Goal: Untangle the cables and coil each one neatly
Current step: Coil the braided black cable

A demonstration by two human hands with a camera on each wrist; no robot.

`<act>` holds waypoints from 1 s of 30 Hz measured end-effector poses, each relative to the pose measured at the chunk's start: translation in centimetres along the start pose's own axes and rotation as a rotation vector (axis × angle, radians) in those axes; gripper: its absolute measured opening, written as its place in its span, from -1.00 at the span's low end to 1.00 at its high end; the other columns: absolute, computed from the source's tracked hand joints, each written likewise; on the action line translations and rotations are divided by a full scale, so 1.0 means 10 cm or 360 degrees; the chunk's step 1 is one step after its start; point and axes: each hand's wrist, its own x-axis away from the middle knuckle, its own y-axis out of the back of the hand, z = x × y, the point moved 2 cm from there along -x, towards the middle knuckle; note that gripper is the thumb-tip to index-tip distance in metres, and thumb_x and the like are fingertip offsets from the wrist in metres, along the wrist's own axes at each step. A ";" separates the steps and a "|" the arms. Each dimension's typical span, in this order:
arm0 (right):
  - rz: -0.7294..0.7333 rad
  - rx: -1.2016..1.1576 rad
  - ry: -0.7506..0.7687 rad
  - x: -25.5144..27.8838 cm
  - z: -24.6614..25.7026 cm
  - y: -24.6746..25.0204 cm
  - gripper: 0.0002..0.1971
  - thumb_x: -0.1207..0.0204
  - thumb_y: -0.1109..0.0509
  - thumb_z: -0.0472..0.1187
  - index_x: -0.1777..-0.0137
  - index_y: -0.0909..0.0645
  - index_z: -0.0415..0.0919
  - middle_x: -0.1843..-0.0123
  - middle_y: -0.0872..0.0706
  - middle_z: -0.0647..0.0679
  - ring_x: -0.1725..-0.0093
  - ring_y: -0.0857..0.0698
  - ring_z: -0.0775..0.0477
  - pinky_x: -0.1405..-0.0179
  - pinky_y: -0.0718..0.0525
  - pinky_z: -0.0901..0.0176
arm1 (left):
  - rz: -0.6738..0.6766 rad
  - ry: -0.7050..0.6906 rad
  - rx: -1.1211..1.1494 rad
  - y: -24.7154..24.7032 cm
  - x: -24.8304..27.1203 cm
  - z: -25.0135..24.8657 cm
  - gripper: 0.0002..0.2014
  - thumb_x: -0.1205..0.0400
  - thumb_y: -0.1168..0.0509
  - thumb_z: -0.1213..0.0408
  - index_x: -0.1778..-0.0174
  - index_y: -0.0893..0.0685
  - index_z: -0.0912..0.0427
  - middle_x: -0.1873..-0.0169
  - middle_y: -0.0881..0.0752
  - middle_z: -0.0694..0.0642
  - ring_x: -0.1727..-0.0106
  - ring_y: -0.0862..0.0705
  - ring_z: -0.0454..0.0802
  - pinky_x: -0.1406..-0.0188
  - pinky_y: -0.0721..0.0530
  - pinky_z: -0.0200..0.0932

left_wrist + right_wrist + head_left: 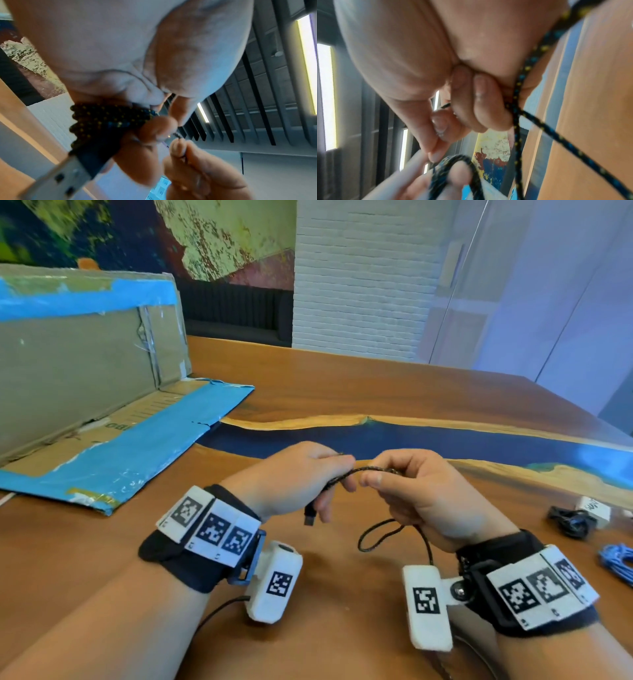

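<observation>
A black braided cable (356,471) with yellow and blue flecks runs between my two hands above the wooden table (342,392). My left hand (308,470) grips several gathered turns of the cable (102,119), and its USB plug (310,517) hangs below the fist; the plug (56,174) shows close up in the left wrist view. My right hand (397,477) pinches the cable, and a loose loop (380,534) hangs under it. In the right wrist view the cable (520,83) passes behind my curled fingers (481,100).
An opened cardboard box (85,371) with blue tape lies at the left. At the right edge sit a coiled black cable (570,522), a white charger block (594,506) and a blue cable bundle (618,561). A blue resin strip (376,436) crosses the table.
</observation>
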 end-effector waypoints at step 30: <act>-0.0144 0.0361 -0.0179 -0.08 -0.17 0.21 -0.50 -0.77 -0.21 0.12 0.24 -0.70 -0.23 0.52 -0.36 -0.10 0.60 -0.41 -0.09 0.29 -0.60 -0.01 | -0.0672 -0.0186 0.1606 0.27 -0.02 -0.04 -0.65 -0.81 -0.22 0.18 0.33 -0.48 0.13 0.57 -0.13 -0.06 0.64 -0.25 -0.11 0.35 -0.66 -0.20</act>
